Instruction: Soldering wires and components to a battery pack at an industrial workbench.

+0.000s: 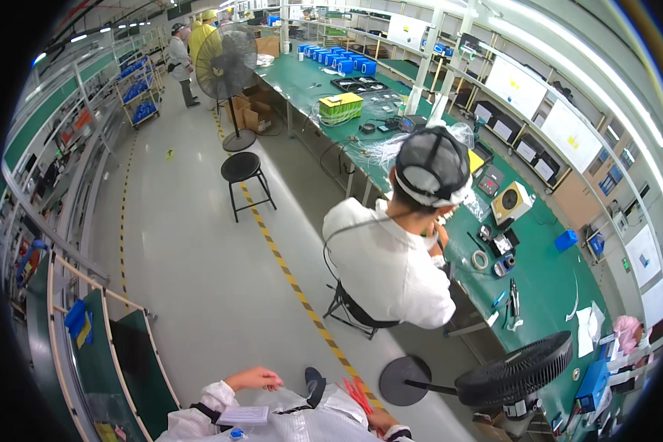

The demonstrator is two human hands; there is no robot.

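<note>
My left hand (256, 379) is held out in front of my white sleeve, its fingers loosely bent and a little apart, with nothing seen in it. Down at the lower edge, my right hand (381, 422) is closed on a bundle of thin red strips (357, 396), which fan out upward from it; whether they are wires or ties I cannot tell. Part of that hand is cut off by the frame. A pale flat card-like piece (244, 415) lies against my left forearm. Below my hands shows a dark shoe (314, 386) on the grey floor.
A co-worker (398, 258) in white sits at the long green workbench (449, 214) on the right. A black floor fan (516, 368) stands near my right, another fan (228, 66) farther off. A black stool (241, 169) and a green-shelved rack (103, 331) flank the walkway.
</note>
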